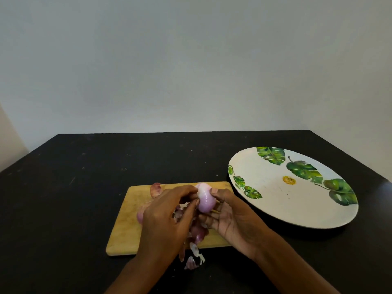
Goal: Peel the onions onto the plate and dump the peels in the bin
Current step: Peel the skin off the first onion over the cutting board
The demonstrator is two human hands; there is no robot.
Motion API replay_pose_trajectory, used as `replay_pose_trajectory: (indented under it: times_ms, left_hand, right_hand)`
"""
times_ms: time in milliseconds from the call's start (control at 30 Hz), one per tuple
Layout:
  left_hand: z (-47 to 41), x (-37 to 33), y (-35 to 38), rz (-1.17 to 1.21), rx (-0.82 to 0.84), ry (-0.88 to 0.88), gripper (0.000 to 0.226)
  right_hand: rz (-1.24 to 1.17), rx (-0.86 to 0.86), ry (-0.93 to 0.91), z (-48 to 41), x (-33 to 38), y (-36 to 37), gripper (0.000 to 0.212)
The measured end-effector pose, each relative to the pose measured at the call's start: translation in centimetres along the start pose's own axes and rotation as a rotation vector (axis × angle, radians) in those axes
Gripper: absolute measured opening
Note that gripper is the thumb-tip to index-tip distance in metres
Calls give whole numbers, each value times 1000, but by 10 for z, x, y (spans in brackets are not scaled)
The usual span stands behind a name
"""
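Peels (194, 259) spill past the board (127, 219); my right hand (231, 215) grips the onion (204, 199), left hand (167, 217) pinches skin (184, 205). Nearly bare; plate (265, 198) next, I judge.

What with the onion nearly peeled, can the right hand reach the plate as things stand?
Probably yes: the plate lies close beside the right hand, which holds the onion, nothing standing between.

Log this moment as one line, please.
step: peeling | right hand: holds onion | left hand: pinches skin | peels: cutting board near edge | plate: beside board
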State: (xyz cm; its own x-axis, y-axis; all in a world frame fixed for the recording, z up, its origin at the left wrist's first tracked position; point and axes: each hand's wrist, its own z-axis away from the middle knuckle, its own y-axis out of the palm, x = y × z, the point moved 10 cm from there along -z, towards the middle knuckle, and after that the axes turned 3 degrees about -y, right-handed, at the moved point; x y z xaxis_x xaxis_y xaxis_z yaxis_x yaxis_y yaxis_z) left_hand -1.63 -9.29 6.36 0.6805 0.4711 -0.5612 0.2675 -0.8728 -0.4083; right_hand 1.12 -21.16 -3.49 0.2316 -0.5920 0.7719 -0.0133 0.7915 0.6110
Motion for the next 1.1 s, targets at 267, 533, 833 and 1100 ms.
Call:
replay_pose_trajectory:
  times_ms: [267, 533, 833, 1100]
  left_hand:
    - [7, 15, 13, 139, 91, -236, 18]
    - [4, 15, 9, 292, 38, -404, 31]
    - [1, 27, -11, 246, -110, -390, 20]
    - [2, 16, -3, 177, -36, -338, 54]
  right_hand:
    - [-64, 60, 36, 3, -4, 9, 60]
    - [-95, 44, 56, 4, -3, 10, 50]
    - [-131, -15, 32, 1, 0, 0, 57]
    - [-100, -23, 15, 1, 1, 1, 52]
